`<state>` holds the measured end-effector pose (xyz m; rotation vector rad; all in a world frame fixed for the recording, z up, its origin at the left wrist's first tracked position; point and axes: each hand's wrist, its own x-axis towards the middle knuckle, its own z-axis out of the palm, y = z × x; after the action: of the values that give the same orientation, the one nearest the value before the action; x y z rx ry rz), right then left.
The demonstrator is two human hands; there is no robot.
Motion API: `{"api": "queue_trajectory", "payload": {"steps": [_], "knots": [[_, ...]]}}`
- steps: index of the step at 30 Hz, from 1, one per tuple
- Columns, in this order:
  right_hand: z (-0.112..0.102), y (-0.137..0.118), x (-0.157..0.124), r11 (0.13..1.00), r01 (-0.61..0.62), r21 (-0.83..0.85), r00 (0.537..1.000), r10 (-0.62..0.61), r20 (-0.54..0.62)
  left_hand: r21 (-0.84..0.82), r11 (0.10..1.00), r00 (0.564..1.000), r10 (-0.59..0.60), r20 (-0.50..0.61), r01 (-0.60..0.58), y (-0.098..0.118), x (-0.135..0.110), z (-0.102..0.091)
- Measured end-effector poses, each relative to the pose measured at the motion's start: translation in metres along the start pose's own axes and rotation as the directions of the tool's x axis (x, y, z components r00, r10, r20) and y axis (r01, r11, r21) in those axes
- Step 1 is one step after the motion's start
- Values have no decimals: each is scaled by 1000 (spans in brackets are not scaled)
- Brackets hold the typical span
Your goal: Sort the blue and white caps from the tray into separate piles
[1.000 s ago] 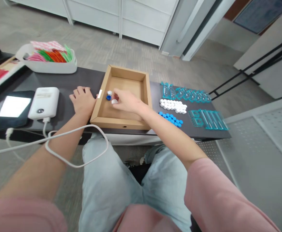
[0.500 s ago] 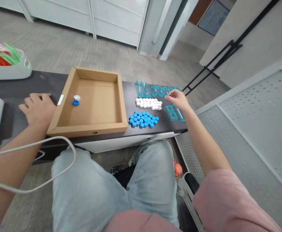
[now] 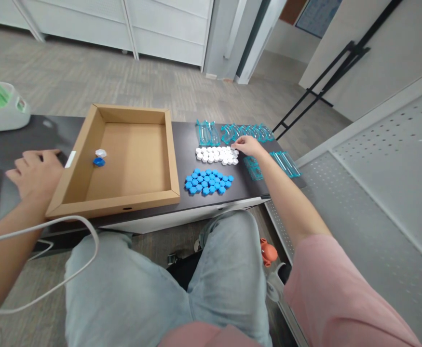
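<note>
White pieces [image 3: 216, 155], probably light, stiff and slick, best pinched by opposite edges, are laid on the table [image 3: 186, 149] beside the box [image 3: 149, 198], reached by the right hand [image 3: 249, 144], fingers bunched, any grip impossible to tell, while the left hand [image 3: 39, 174] is rested with fingers spread.

Cardboard tray [image 3: 153, 198]: 1, spanning near to far edge of tabletop [image 3: 184, 154]. Inside, by its left wall: 1 white hex piece [image 3: 101, 153], 1 blue hex piece [image 3: 99, 162]. Right of tray: blue hexes [image 3: 205, 191] toward near edge, roughly 25, packed; white hexes [image 3: 211, 157] behind them, roughly 20, some covered. Teal clear pieces [image 3: 208, 133]: 4 groups, 2 along far edge, 2 toward right edge; too overlapped to count singly. Basket [image 3: 15, 115]: 1, far edge, left.
</note>
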<state>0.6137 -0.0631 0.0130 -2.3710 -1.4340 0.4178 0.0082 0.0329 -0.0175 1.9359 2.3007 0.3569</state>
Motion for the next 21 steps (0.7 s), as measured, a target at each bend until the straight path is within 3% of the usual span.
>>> {"api": "queue_trajectory", "payload": {"steps": [5,11,16,21], "knots": [[3,2,-2,1000,-15,23,999,16,-32,-18,1000,1000,5,8,-5,0,-1,-1],[-2,1,-9,999,15,-45,1000,-14,4,-70,995,996,59,-69,-64,-1,-1,2],[-11,-1,-13,997,7,-80,998,-12,-61,-82,994,995,71,-72,-77,-1,0,4],[-13,-15,-18,985,46,-165,999,-45,11,-88,993,996,70,-46,-74,3,-4,1]]}}
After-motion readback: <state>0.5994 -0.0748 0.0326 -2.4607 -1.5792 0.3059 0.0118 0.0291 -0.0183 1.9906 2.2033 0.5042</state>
